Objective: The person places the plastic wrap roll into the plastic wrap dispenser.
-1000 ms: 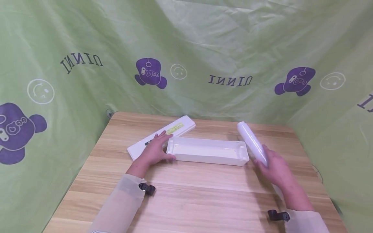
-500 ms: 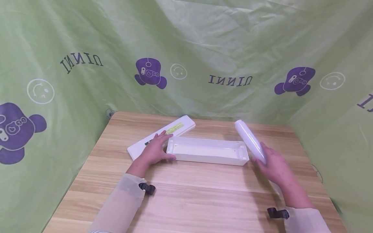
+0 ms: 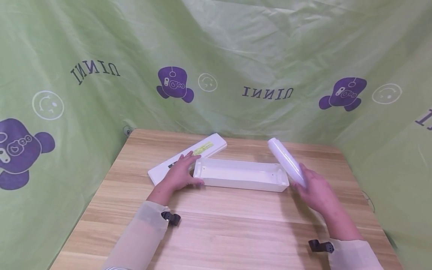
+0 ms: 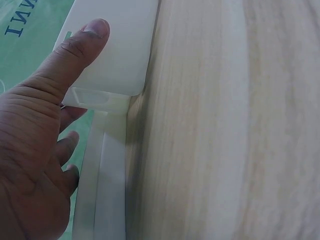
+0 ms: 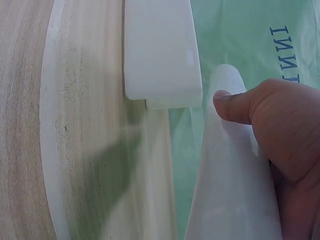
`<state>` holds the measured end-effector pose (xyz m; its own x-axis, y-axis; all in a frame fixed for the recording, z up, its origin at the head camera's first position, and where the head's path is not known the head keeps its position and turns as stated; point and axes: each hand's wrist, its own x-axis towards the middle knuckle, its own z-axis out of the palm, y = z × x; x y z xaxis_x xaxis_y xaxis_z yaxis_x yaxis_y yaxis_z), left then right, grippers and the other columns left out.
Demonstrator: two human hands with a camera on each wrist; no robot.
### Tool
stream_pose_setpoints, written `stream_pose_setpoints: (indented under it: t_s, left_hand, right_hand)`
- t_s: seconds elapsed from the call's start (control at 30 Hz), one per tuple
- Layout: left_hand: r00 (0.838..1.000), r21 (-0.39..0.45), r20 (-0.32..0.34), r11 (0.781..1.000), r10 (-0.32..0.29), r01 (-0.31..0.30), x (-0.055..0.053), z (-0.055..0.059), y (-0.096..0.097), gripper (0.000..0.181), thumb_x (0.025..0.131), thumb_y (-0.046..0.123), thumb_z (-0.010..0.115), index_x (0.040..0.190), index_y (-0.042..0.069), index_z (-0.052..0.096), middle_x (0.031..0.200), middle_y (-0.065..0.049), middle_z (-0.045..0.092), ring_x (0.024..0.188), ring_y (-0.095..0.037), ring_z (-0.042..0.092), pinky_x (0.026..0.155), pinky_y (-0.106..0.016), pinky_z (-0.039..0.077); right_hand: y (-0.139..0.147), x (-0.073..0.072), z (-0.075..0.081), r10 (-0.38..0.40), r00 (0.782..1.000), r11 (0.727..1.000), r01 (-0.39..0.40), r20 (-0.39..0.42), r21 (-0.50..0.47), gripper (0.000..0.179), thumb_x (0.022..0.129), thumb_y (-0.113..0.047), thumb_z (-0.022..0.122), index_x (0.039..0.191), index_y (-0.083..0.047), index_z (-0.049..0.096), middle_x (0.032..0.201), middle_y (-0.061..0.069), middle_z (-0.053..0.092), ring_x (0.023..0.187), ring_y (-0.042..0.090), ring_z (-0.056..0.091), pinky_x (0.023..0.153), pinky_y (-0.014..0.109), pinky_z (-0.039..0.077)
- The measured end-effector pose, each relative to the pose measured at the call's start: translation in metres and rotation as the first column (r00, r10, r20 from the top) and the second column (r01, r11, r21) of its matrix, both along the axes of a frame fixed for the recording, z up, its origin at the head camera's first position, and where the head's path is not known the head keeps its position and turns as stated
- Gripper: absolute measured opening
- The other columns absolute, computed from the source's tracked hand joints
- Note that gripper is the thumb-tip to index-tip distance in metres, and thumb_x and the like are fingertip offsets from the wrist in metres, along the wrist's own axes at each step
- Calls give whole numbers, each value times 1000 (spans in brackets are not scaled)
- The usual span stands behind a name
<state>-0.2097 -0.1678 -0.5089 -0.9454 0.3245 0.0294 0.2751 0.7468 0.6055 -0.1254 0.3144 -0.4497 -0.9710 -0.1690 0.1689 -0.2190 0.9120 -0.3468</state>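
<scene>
A long white box (image 3: 243,185) lies crosswise on the table with its top uncovered. At its left end my left hand (image 3: 179,174) grips it; in the left wrist view the thumb (image 4: 82,47) presses the front wall and the fingers reach behind. My right hand (image 3: 317,191) holds a roll of clear plastic wrap (image 3: 287,161) by its near end. The roll slants up and to the left, raised just beyond the box's right end. In the right wrist view the thumb lies along the roll (image 5: 230,175), apart from the box (image 5: 160,55).
A white lid (image 3: 212,147) with a yellow-green label lies diagonally behind the box's left end, partly covered by my left hand. The wooden table (image 3: 229,232) ends at a green printed curtain (image 3: 219,116) along the back and sides.
My right hand has moved slightly left and away from me, bringing the roll nearer the box's right end. The left hand, box and lid have stayed put.
</scene>
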Motion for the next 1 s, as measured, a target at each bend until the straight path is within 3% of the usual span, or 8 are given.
stream_pose_setpoints:
  t_s: [0.4, 1.0]
  left_hand:
    - [1000, 8, 7, 1000, 3, -3, 1, 1, 0, 116, 59, 64, 94, 156, 20, 48, 169, -15, 27, 155, -46, 19, 125, -59, 22]
    - [1000, -4, 7, 1000, 9, -9, 0, 0, 0, 115, 59, 64, 94, 156, 20, 48, 169, -14, 27, 154, -47, 20, 125, -59, 22]
  right_hand:
    - [-6, -1, 3, 10, 1000, 1000, -10, 8, -9, 78, 94, -16, 75, 157, 6, 34, 137, 40, 53, 117, 61, 55, 98, 75, 44]
    - [-10, -5, 0, 43, 997, 999, -41, -58, 28, 71, 91, -12, 75, 153, 3, 44, 137, 37, 56, 120, 59, 54, 100, 74, 44]
